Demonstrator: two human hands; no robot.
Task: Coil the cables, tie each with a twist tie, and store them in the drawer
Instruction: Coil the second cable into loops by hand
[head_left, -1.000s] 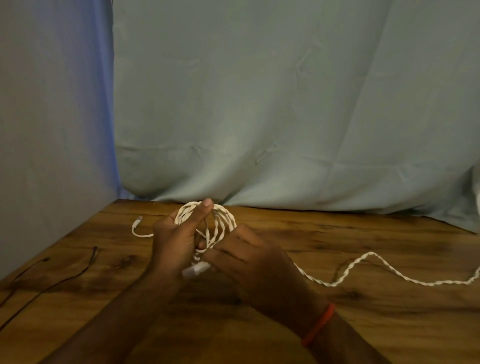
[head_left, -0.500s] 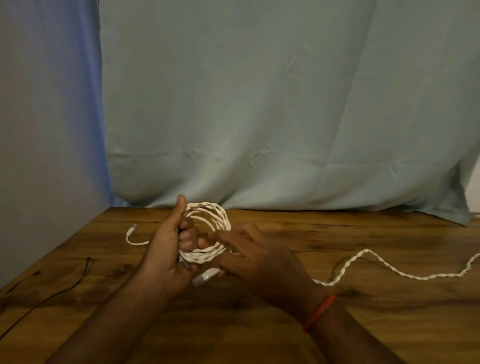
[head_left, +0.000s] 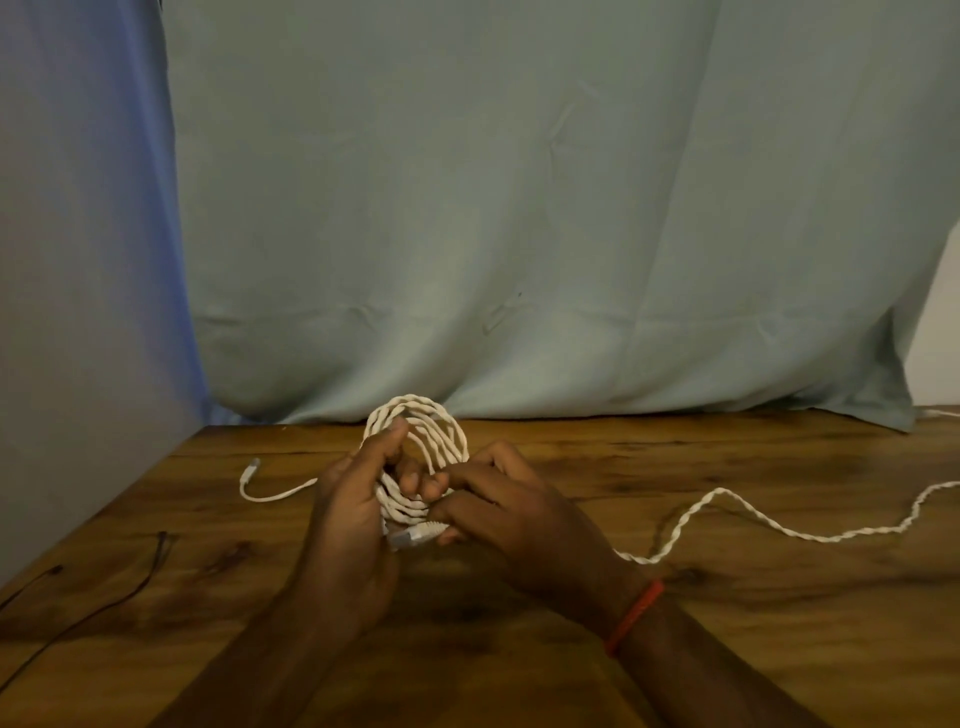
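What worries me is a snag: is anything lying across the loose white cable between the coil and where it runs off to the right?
Nothing visible does. The white cable trails from under the right hand over the wooden table to the picture's right edge. The thin black wire lies far left, apart from it.

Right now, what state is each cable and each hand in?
white cable: partly coiled, loops upright, tail trailing right across the table.
left hand: grips the white cable.
right hand: pinches the white cable's lower strands.
black cable: uncoiled, loose on the table's left.
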